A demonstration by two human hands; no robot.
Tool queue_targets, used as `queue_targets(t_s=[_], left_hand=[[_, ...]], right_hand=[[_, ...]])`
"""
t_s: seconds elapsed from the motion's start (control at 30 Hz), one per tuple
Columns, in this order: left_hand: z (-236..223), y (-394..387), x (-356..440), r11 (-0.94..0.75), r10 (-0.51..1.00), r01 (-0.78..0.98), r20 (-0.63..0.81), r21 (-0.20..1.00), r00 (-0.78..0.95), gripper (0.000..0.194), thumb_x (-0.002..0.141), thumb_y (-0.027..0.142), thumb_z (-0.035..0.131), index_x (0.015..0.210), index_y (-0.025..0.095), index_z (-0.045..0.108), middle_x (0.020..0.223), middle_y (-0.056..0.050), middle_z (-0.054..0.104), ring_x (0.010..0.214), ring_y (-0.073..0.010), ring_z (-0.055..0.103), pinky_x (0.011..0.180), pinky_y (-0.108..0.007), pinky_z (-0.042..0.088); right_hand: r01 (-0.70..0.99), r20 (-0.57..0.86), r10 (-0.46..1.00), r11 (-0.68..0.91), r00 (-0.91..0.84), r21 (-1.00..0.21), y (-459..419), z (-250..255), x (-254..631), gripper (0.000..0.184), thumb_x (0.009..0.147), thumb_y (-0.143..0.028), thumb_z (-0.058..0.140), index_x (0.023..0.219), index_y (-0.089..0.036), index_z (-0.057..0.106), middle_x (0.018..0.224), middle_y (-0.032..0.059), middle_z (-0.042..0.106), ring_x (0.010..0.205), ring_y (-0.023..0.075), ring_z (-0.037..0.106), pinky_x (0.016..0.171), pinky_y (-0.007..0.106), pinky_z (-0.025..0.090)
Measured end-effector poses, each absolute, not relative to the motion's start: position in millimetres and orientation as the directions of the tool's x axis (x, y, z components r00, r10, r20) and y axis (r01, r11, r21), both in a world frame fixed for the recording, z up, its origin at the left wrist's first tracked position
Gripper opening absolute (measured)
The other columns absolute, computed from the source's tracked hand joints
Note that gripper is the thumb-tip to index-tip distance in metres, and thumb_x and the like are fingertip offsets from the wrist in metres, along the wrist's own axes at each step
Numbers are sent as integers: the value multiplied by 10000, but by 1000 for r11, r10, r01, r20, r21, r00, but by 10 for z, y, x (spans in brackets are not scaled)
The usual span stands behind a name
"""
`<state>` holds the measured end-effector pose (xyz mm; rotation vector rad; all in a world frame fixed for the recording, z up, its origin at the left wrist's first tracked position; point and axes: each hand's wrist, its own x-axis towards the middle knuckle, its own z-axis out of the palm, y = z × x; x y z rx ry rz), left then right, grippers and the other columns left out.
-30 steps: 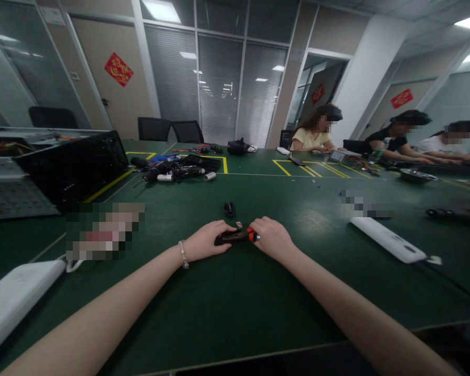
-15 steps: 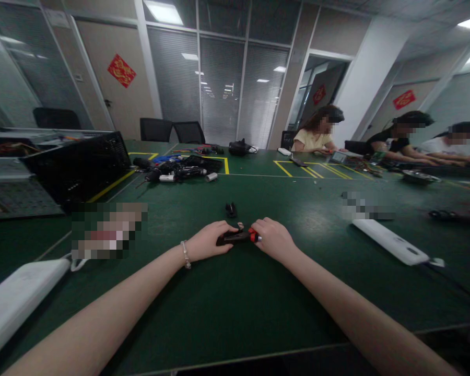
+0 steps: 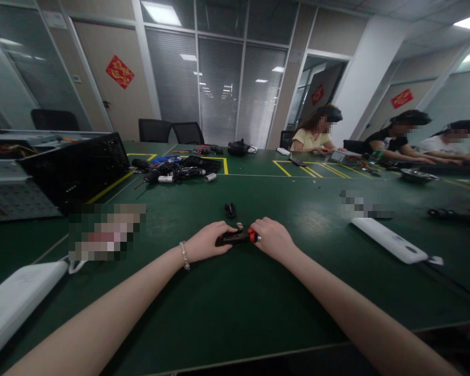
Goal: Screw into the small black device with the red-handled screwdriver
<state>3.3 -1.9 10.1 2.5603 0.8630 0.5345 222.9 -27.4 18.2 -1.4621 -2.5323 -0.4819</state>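
Note:
My left hand (image 3: 208, 240) is closed around the left end of a dark, elongated object (image 3: 235, 238) low over the table. My right hand (image 3: 274, 239) has its fingers curled on a red piece with a silvery end (image 3: 253, 235), which meets the dark object's right end. Whether these are one tool or two parts, I cannot tell. A small light-coloured bit (image 3: 239, 226) shows by my left thumb. Just beyond my hands lies a small black item (image 3: 230, 210) on the green tabletop (image 3: 219, 313).
An open computer case (image 3: 70, 167) stands at the left. Behind my hands is a pile of black tools and cables (image 3: 180, 169). White power banks lie left (image 3: 27, 284) and right (image 3: 389, 240). Several people sit at the far right, one in a yellow top (image 3: 311, 140).
The view has shifted very slightly. Both hands keep almost the same position and hold on the dark object and the red piece.

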Motion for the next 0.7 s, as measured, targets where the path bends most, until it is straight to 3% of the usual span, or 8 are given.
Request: queue_targets(t_s=[0.7], left_hand=[[85, -15, 35, -747, 626, 479, 244, 461, 741, 405, 762, 239, 575, 1154, 219, 474, 982, -43, 532, 882, -186, 509, 786, -312, 406]], right_hand=[[863, 308, 806, 468, -505, 189, -261, 174, 2234, 163, 702, -187, 538, 847, -152, 604, 833, 56, 616, 743, 166, 506, 664, 255, 391]])
